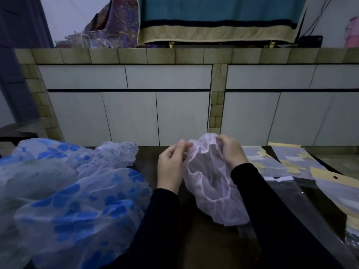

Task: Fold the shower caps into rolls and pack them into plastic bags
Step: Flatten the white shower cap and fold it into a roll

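Pink cap [211, 183] held up over the dark table [204, 239], centre of view, unrolled, elastic rim facing the camera, lower part hanging down to the tabletop near the front edge. Left hand [171, 166] pinches the rim's top-left between thumb and fingers; right hand [232, 150] grips the top-right rim, fingers curled over it. Both sleeves black.

Bare table shows only in a narrow strip between and below the forearms. Left side is crowded: pile of caps [64, 191], blue-flowered ones on top, a paler patterned one behind, reaching almost to the left sleeve. Right side: plastic bags [287, 167] with yellow header cards laid flat in overlapping rows, running to the table's right edge; a clear bag lies just under the right forearm. Table's far edge sits close to a tiled counter [174, 55] with white panels. On it, teal cloth [217, 18].
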A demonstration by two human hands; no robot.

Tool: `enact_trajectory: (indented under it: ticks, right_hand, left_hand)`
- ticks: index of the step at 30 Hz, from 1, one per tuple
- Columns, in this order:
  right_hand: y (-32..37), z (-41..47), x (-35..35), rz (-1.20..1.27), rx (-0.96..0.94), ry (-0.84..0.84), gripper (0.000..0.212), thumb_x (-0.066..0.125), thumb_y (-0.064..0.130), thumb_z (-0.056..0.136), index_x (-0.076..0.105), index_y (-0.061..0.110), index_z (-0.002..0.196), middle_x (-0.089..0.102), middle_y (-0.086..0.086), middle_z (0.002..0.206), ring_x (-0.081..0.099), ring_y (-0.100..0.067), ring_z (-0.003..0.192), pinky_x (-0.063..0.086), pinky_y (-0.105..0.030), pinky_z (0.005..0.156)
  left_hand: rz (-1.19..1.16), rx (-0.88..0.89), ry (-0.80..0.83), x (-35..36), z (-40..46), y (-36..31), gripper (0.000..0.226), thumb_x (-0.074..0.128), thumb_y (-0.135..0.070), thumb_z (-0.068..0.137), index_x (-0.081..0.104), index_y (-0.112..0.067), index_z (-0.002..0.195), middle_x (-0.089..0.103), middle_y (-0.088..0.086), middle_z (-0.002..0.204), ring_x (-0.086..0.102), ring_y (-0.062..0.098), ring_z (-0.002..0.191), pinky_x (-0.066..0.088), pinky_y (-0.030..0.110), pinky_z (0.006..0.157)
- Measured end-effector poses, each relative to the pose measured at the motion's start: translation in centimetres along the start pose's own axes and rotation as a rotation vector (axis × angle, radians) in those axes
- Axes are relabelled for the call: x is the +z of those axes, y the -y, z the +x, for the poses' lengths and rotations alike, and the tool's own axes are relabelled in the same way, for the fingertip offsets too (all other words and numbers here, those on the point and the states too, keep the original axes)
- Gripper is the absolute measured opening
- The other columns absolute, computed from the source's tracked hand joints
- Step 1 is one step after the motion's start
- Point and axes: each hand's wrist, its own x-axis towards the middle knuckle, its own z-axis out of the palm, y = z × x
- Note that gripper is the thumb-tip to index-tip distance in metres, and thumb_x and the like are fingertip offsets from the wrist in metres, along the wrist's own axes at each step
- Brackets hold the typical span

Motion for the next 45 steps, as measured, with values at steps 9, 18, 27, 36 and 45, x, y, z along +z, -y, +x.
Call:
enact_trajectory:
  ticks: [9, 18, 27, 36, 45]
  right_hand:
    - [-1.7, -0.7, 0.7, 0.501, 0.062, 0.028, 0.01, 0.069, 0.024, 0.083, 0.063, 0.016, 0.083, 0.061, -0.008, 0.084, 0.057, -0.023, 0.083, 0.048, -0.039, 0.079]
    - [-2.1, -1.0, -0.4, -0.206, 0.009, -0.137, 0.032, 0.059, 0.011, 0.085, 0.051, 0.022, 0.114, 0.058, -0.003, 0.107, 0.054, -0.023, 0.096, 0.044, -0.034, 0.083]
    - [-0.9, 1.0, -0.5, -0.454, -0.333, 0.287, 0.049, 0.056, 0.04, 0.084, 0.052, 0.036, 0.132, 0.057, 0.007, 0.121, 0.051, -0.019, 0.119, 0.035, -0.051, 0.106]
    - [-3.0, 1.3, -1.4, -0.221, -0.261, 0.085, 0.016, 0.061, 0.021, 0.09, 0.056, 0.007, 0.083, 0.055, -0.002, 0.076, 0.049, -0.018, 0.07, 0.037, -0.029, 0.06]
    - [-1.9, -0.5, -0.3, -0.786, -0.545, -0.29, 0.032, 0.05, 0.045, 0.092, 0.059, 0.025, 0.115, 0.052, 0.001, 0.11, 0.047, -0.018, 0.106, 0.027, -0.036, 0.088]
  left_hand:
    - [0.127, -0.514, 0.219, -0.7, 0.4, 2.5, 0.065, 0.073, -0.059, 0.07, 0.064, -0.019, 0.12, 0.069, 0.002, 0.113, 0.065, 0.019, 0.105, 0.05, 0.037, 0.092]
    - [0.607, 0.05, -0.357, -1.0, 0.4, 1.1, 0.016, 0.065, -0.03, 0.085, 0.058, -0.022, 0.098, 0.061, -0.003, 0.098, 0.058, 0.017, 0.089, 0.043, 0.028, 0.075]
    - [0.738, 0.261, -0.072, -0.8, 0.4, 1.4, 0.016, 0.05, -0.027, 0.097, 0.063, -0.018, 0.1, 0.061, -0.002, 0.095, 0.057, 0.014, 0.085, 0.045, 0.029, 0.074]
    - [0.712, 0.136, -0.253, -1.3, 0.4, 0.8, 0.026, 0.044, -0.008, 0.09, 0.06, -0.024, 0.103, 0.067, -0.002, 0.1, 0.061, 0.018, 0.088, 0.05, 0.031, 0.076]
    - [0.79, 0.271, -0.358, -1.4, 0.7, 1.2, 0.022, 0.055, -0.014, 0.09, 0.061, -0.01, 0.111, 0.052, 0.009, 0.115, 0.054, 0.023, 0.104, 0.036, 0.023, 0.086]
